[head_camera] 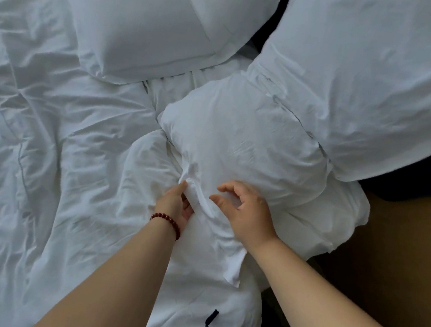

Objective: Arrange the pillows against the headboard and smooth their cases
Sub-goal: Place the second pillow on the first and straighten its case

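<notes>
Three white pillows lie on the bed. The nearest pillow (244, 150) is crumpled and sits in the middle, its loose case bunched toward me. My left hand (177, 204), with a red bead bracelet on the wrist, pinches a fold of that case at its near-left edge. My right hand (244, 210) hovers just to the right of the fold, fingers curled like a claw over the case, holding nothing that I can see. A second pillow (143, 24) lies at the top centre. A third, larger pillow (372, 80) lies at the top right, overlapping the crumpled one.
A wrinkled white duvet (42, 135) covers the left half of the view. A brown surface (397, 244) shows at the right beside the bed edge. Dark blue fabric (271, 24) shows between the two far pillows and at the bottom.
</notes>
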Action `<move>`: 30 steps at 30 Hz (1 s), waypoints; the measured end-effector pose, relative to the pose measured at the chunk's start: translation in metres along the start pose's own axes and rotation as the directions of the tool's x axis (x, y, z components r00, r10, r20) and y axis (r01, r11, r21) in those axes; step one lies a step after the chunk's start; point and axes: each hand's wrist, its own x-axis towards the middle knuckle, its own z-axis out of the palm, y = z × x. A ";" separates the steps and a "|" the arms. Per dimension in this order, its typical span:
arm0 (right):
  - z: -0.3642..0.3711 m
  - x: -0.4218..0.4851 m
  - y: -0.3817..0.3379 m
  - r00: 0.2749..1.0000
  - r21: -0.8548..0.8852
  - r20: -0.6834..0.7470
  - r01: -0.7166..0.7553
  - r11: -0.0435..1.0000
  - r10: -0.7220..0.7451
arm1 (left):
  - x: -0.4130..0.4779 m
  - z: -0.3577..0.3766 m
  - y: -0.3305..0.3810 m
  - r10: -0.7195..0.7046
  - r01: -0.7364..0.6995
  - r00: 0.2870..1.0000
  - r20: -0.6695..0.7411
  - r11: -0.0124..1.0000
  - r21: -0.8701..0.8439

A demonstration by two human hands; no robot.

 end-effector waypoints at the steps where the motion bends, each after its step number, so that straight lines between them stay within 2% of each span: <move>1: -0.001 0.011 0.000 0.996 -0.057 0.001 0.092 0.994 -0.092 | 0.002 0.001 0.002 -0.006 0.006 1.000 0.003 1.000 -0.006; 3: -0.003 0.040 0.001 0.948 -0.172 0.007 0.314 0.934 -0.317 | 0.007 0.003 0.008 -0.021 0.021 1.000 0.011 1.000 -0.022; 5: -0.005 0.076 -0.003 0.863 -0.264 0.042 0.496 0.828 -0.503 | 0.011 0.008 0.012 -0.027 0.027 1.000 0.003 0.997 -0.065; 8: -0.004 0.135 -0.023 0.722 -0.390 0.209 0.680 0.621 -0.660 | 0.019 0.021 0.012 -0.013 0.014 1.000 0.009 0.989 -0.146; 9: -0.002 0.153 -0.030 0.697 -0.436 0.327 0.710 0.553 -0.638 | 0.021 0.024 0.011 -0.003 0.004 1.000 0.006 0.986 -0.168; 11: -0.001 0.183 -0.032 0.697 -0.539 0.570 0.717 0.442 -0.435 | 0.031 0.027 0.006 0.045 -0.053 0.998 -0.038 0.968 -0.244; 13: -0.003 0.202 -0.010 0.710 -0.610 0.646 0.701 0.370 -0.281 | 0.037 0.029 -0.001 0.118 -0.172 0.975 -0.190 0.937 -0.305; 15: -0.007 0.207 0.016 0.720 -0.613 0.624 0.692 0.382 -0.303 | 0.040 0.033 -0.009 0.175 -0.277 0.924 -0.339 0.919 -0.282; 17: -0.007 0.204 0.036 0.713 -0.584 0.585 0.701 0.410 -0.385 | 0.041 0.038 -0.019 0.191 -0.341 0.884 -0.428 0.888 -0.309; 21: 0.008 0.208 0.056 0.692 -0.558 0.534 0.720 0.413 -0.486 | 0.050 0.043 -0.021 0.179 -0.371 0.872 -0.454 0.848 -0.378; 23: 0.014 0.209 0.062 0.688 -0.555 0.503 0.721 0.414 -0.523 | 0.062 0.037 -0.010 0.194 -0.353 0.896 -0.399 0.857 -0.375; 27: 0.016 0.209 0.068 0.659 -0.550 0.474 0.739 0.389 -0.584 | 0.081 0.030 0.021 0.226 -0.273 0.956 -0.188 0.921 -0.277; 30: 0.008 0.214 0.066 0.670 -0.557 0.464 0.730 0.397 -0.580 | 0.082 0.035 0.026 0.193 -0.238 0.960 -0.201 0.943 -0.233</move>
